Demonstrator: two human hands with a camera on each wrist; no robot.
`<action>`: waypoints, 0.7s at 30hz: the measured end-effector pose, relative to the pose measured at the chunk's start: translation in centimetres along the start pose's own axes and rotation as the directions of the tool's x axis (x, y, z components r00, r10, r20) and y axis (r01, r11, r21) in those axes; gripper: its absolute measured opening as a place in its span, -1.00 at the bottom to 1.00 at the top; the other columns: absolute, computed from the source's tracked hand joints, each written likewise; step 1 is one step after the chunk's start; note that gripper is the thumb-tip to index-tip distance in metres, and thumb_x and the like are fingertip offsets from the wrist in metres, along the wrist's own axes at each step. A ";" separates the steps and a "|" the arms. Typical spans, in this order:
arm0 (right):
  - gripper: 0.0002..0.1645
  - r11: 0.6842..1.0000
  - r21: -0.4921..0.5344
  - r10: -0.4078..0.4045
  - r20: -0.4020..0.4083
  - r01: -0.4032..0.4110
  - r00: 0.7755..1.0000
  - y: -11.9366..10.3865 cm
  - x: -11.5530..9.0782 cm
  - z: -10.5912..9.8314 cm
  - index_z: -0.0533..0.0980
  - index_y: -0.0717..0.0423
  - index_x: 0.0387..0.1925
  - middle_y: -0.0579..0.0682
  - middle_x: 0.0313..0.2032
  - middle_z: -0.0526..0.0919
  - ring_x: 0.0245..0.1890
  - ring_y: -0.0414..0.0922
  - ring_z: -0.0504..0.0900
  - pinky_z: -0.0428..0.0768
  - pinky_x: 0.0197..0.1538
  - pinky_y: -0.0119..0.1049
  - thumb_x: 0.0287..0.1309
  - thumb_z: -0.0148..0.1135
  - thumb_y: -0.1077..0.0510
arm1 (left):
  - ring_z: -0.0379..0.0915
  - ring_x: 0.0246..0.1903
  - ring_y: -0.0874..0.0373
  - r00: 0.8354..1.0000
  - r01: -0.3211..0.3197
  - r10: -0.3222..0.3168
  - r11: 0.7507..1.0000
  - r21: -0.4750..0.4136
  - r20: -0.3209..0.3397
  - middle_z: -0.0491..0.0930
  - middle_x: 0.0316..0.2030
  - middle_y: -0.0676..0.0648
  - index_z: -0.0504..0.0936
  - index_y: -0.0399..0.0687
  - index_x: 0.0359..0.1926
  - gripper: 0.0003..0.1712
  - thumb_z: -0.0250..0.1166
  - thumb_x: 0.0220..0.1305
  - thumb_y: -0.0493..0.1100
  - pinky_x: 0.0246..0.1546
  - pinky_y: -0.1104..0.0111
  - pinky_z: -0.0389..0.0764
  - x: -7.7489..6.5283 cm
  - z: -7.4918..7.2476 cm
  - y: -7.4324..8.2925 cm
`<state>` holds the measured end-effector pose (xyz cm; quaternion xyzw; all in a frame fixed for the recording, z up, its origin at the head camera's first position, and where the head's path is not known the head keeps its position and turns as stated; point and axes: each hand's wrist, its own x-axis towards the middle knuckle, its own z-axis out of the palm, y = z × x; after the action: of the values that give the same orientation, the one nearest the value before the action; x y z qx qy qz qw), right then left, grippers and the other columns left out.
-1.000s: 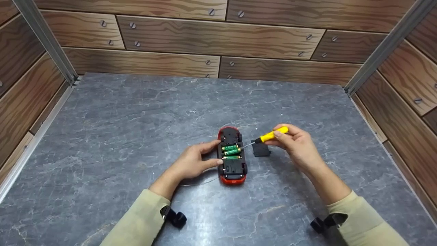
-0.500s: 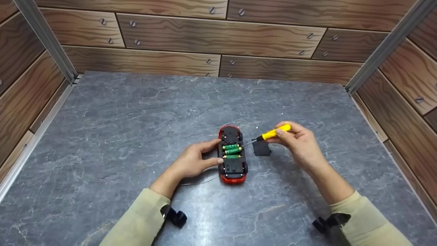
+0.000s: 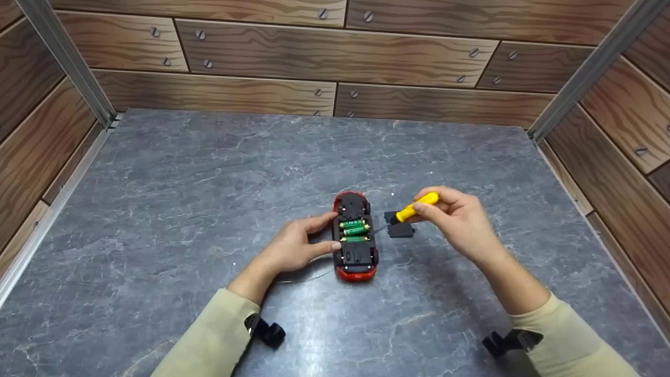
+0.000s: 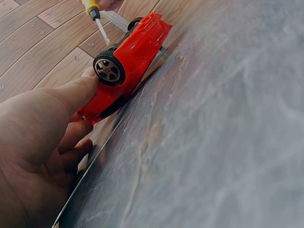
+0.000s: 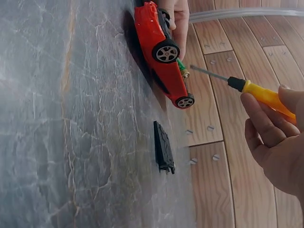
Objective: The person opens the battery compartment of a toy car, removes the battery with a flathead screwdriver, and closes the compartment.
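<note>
A red toy car lies upside down on the table, its black underside up. Several green batteries sit in its uncovered compartment; in the right wrist view one battery's end sticks up past the car's edge. With thumb and fingers, my left hand holds the car by its left side. My right hand grips a screwdriver by its yellow handle, shaft pointing left. The screwdriver's tip hangs just right of the batteries, apart from them in the right wrist view.
A black battery cover lies on the grey marbled table right of the car, partly under the screwdriver in the head view. A thin wire extends left from the car. Wood-patterned walls enclose the back and sides.
The screwdriver's tip has drawn back to the right from the batteries, and its handle now stands a little steeper. My left hand and the car have stayed in place.
</note>
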<state>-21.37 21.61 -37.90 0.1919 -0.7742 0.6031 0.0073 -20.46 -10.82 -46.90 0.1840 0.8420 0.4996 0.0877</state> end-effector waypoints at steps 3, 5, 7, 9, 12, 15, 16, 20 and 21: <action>-0.89 0.997 -0.074 -0.025 0.016 0.026 1.000 -0.3 -0.1 0.3 0.67 0.34 -0.11 0.20 -0.25 0.82 -0.25 0.00 0.85 0.79 -0.10 -0.24 0.37 0.37 0.37 | 0.29 0.49 0.05 1.000 -0.002 0.002 1.000 -0.004 -0.001 0.48 0.44 -0.02 0.42 0.11 0.57 -0.17 0.49 0.36 0.11 0.54 0.11 0.23 0.0 0.0 0.0; -0.89 0.993 -0.113 -0.034 0.029 0.037 0.999 -0.5 -0.1 0.5 0.68 0.30 -0.11 0.16 -0.26 0.83 -0.25 -0.01 0.85 0.78 -0.11 -0.27 0.36 0.39 0.35 | 0.29 0.49 0.04 1.000 0.002 -0.002 1.000 -0.003 -0.003 0.48 0.44 -0.02 0.42 0.11 0.57 -0.17 0.49 0.36 0.11 0.54 0.10 0.23 0.0 0.0 0.0; -0.89 0.990 -0.136 -0.037 0.040 0.042 0.999 -0.6 -0.1 0.6 0.68 0.29 -0.11 0.14 -0.26 0.83 -0.24 -0.02 0.84 0.78 -0.11 -0.28 0.37 0.39 0.34 | 0.29 0.49 0.03 1.000 0.004 -0.004 1.000 0.000 -0.005 0.47 0.45 -0.01 0.42 0.12 0.57 -0.17 0.49 0.36 0.11 0.54 0.09 0.23 0.1 0.0 -0.1; -0.88 0.986 -0.160 -0.030 0.042 0.036 0.999 -0.7 -0.1 0.8 0.68 0.26 -0.11 0.11 -0.26 0.83 -0.24 -0.04 0.84 0.78 -0.12 -0.30 0.36 0.41 0.31 | 0.29 0.49 0.02 1.000 0.003 -0.003 1.000 0.001 -0.006 0.48 0.44 -0.02 0.43 0.12 0.56 -0.17 0.49 0.36 0.11 0.54 0.09 0.23 0.1 0.0 -0.1; -0.87 0.983 -0.180 -0.020 0.044 0.028 0.999 -0.8 -0.1 0.9 0.69 0.28 -0.10 0.10 -0.26 0.83 -0.25 -0.03 0.83 0.77 -0.14 -0.32 0.37 0.41 0.30 | 0.29 0.49 0.01 1.000 0.001 -0.001 1.000 0.005 -0.007 0.47 0.45 -0.01 0.43 0.12 0.56 -0.16 0.49 0.35 0.12 0.54 0.09 0.23 0.1 0.0 0.0; -0.86 0.980 -0.198 -0.020 0.047 0.029 0.999 -0.7 -0.1 0.9 0.69 0.29 -0.10 0.07 -0.27 0.83 -0.26 -0.02 0.83 0.75 -0.20 -0.36 0.36 0.42 0.29 | 0.29 0.49 0.02 1.000 0.001 -0.001 1.000 0.000 -0.005 0.47 0.45 -0.01 0.42 0.12 0.57 -0.15 0.49 0.35 0.14 0.54 0.09 0.23 0.0 0.0 0.0; -0.85 0.979 -0.202 -0.023 0.047 0.032 0.999 -0.8 -0.2 0.9 0.68 0.30 -0.10 0.07 -0.27 0.83 -0.26 -0.01 0.83 0.74 -0.23 -0.37 0.36 0.42 0.29 | 0.29 0.49 0.02 1.000 0.001 -0.001 1.000 -0.002 -0.004 0.47 0.45 -0.01 0.42 0.12 0.57 -0.15 0.49 0.34 0.14 0.54 0.09 0.22 0.0 0.1 0.0; -0.86 0.973 -0.228 -0.033 0.045 0.042 0.998 -0.8 -0.2 0.9 0.69 0.28 -0.10 0.05 -0.29 0.82 -0.29 0.00 0.82 0.68 -0.33 -0.42 0.37 0.42 0.28 | 0.29 0.50 0.02 1.000 0.003 -0.003 1.000 -0.013 -0.002 0.47 0.45 -0.02 0.42 0.12 0.57 -0.15 0.50 0.34 0.14 0.55 0.08 0.22 0.0 0.1 0.0; -0.86 0.971 -0.235 -0.033 0.045 0.042 0.998 -0.9 -0.2 1.0 0.70 0.26 -0.10 0.05 -0.29 0.82 -0.30 -0.01 0.81 0.67 -0.35 -0.42 0.37 0.42 0.27 | 0.29 0.50 0.01 1.000 0.004 -0.004 1.000 -0.015 -0.002 0.47 0.45 -0.03 0.42 0.12 0.57 -0.14 0.50 0.34 0.14 0.55 0.08 0.22 0.0 0.1 0.0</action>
<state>-20.68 20.57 -37.40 0.2164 -0.8365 0.5028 0.0259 -20.47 -10.76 -46.96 0.1813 0.8386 0.5058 0.0891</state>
